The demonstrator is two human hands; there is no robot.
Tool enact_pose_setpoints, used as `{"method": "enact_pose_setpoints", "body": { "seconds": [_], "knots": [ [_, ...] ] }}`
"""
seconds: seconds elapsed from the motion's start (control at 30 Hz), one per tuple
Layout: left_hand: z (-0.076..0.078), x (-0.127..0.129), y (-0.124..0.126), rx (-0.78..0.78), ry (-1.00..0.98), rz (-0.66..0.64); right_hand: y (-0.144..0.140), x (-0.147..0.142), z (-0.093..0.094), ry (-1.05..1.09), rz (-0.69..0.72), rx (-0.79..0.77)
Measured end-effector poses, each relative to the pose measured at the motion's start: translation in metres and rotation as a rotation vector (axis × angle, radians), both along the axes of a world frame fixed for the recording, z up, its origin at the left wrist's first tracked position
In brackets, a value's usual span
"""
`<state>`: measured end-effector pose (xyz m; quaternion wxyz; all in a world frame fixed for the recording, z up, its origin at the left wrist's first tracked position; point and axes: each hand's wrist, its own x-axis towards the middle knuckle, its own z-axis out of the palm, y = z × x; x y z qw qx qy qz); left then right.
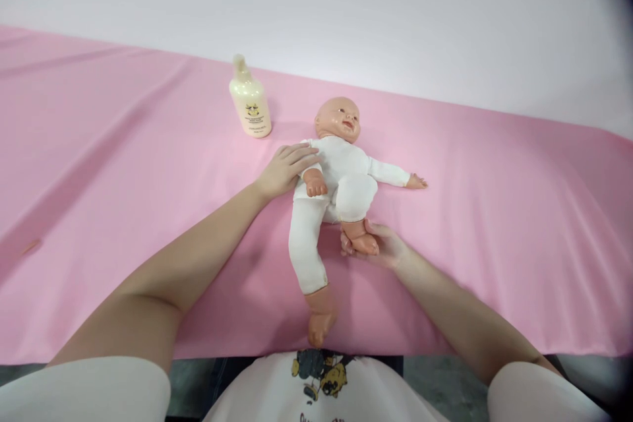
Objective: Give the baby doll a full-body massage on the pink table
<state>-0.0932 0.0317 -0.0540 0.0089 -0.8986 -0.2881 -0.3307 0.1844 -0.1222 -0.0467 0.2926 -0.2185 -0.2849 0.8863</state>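
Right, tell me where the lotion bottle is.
In the head view, the lotion bottle stands upright on the pink cloth, far side, just left of the doll.

The print on the lotion bottle [250, 107] label is too small to read. The right hand [380, 245] lies partly under the doll [336, 184] foot, its fingers mostly hidden. The pink tabletop [99, 165] runs off both side edges. The shirt's picture is cut off at the bottom edge.

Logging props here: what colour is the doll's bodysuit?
White, on the doll; clearest in the head view.
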Motion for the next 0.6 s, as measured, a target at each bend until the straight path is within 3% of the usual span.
{"method": "enact_pose_setpoints", "body": {
  "seconds": [0.6],
  "knots": [
    [-0.0016, -0.0007, 0.0018, -0.007, -0.019, -0.004, -0.0010, 0.0002, 0.0020, -0.017, -0.001, 0.007]
  ]
}}
